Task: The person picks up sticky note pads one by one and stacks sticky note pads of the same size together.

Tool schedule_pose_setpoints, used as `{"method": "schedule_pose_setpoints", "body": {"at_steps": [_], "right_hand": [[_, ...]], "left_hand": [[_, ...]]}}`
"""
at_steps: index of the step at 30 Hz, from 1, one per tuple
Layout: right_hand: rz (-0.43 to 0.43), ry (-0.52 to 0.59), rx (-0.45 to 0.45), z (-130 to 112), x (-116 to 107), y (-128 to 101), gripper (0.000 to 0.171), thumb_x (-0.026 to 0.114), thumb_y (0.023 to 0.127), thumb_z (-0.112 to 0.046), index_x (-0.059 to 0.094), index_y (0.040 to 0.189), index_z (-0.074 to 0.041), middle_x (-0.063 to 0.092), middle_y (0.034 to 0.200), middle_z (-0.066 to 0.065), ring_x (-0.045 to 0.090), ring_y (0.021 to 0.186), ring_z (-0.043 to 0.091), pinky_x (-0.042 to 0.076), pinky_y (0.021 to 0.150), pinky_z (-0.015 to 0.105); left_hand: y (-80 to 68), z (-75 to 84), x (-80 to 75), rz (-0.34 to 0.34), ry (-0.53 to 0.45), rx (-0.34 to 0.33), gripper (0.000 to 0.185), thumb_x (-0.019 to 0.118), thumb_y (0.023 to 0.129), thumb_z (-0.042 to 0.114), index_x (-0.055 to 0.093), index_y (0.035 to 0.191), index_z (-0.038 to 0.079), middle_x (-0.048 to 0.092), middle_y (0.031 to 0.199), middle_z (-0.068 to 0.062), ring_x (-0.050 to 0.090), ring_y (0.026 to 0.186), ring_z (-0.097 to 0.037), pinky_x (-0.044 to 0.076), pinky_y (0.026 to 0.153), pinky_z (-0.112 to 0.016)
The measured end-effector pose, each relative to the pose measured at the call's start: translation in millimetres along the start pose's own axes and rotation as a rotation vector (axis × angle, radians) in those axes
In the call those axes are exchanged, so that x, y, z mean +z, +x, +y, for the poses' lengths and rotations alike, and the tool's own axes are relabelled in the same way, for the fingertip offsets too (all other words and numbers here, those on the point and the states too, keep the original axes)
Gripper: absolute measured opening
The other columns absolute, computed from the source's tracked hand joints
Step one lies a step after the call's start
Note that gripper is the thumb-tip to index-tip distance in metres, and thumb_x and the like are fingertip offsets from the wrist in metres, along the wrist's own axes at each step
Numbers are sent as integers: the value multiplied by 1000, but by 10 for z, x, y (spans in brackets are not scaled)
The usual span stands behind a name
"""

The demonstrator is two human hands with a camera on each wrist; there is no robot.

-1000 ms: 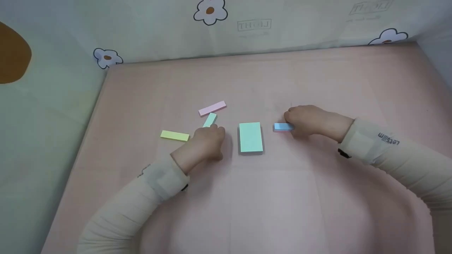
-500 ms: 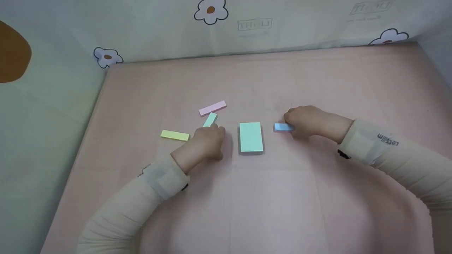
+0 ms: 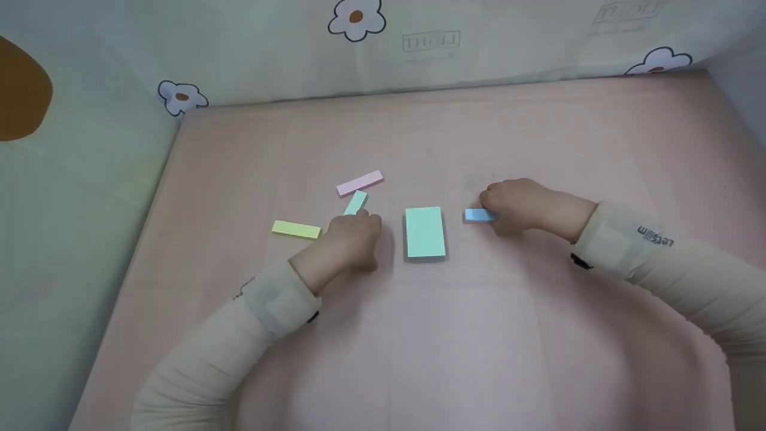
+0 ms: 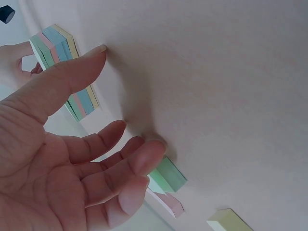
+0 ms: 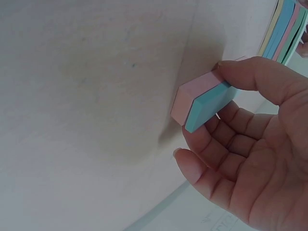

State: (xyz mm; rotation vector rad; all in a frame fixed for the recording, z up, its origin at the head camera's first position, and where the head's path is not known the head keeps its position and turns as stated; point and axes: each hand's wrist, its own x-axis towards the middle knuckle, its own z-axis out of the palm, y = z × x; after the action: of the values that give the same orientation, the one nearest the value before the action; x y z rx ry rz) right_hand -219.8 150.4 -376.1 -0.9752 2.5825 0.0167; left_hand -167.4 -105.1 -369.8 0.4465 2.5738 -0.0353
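**Two hands at small sticky-note pads, a larger pad between them**

We look down from the head camera at a pink tabletop (image 3: pixel 467 335) with a flowered cloth backdrop (image 3: pixel 359 54) behind it. At the centre lies a mint-green pad (image 3: pixel 425 232), its long axis running near to far.

Just right of it, our right hand (image 3: pixel 517 206) pinches a small blue pad (image 3: pixel 477 215). The pad sticks out leftward from the fingers, toward the mint-green pad but apart from it, with its long axis running left to right. In the right wrist view the thumb presses on top of this pad (image 5: pixel 204 100) and the fingers curl beneath it (its underside shows pink there).

Left of the mint-green pad, our left hand (image 3: pixel 353 239) rests on the table. Its fingertips (image 4: pixel 149 156) touch the near end of a small green pad (image 3: pixel 356 203), which slants away to the far right. The fingers are loosely bent and grip nothing; the thumb rests on bare tabletop.

A pink pad (image 3: pixel 359 183) lies just beyond the green one, and a yellow pad (image 3: pixel 295 230) lies to the left of the left hand. The left hand is nearer to both.
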Motion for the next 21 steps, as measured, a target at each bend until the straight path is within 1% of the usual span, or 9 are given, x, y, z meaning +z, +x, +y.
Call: {"method": "schedule_pose_setpoints", "body": {"at_steps": [4,9,16,21], "right_hand": [[2,-8,-4,-5,1,9,22,63,75,-6,61,93,4,59,82,13,49,67,21,47,66,40],[-16,-7,19,-7,-3,22,23,63,76,-7,61,95,5,59,83,13,49,67,21,47,67,40],[-27,12,30,-2,-3,14,23,64,76,-7,60,96,5,60,85,13,49,68,21,47,69,40],[-35,34,36,-9,-7,15,22,63,77,-6,60,96,5,60,85,13,49,69,22,47,70,39]], "left_hand": [[1,-1,-3,-4,-5,-4,43,69,74,17,53,108,-2,52,91,-13,48,72,-22,38,60,-31],[0,1,-4,-8,-5,-5,42,69,74,16,52,109,-2,51,91,-12,47,73,-23,36,59,-31],[-2,11,7,-12,-18,-21,45,70,75,16,52,111,-2,53,95,-14,48,76,-23,38,62,-31],[-5,9,14,-3,-22,-23,46,71,74,17,52,112,-1,52,95,-13,50,76,-24,38,61,-31]]}}
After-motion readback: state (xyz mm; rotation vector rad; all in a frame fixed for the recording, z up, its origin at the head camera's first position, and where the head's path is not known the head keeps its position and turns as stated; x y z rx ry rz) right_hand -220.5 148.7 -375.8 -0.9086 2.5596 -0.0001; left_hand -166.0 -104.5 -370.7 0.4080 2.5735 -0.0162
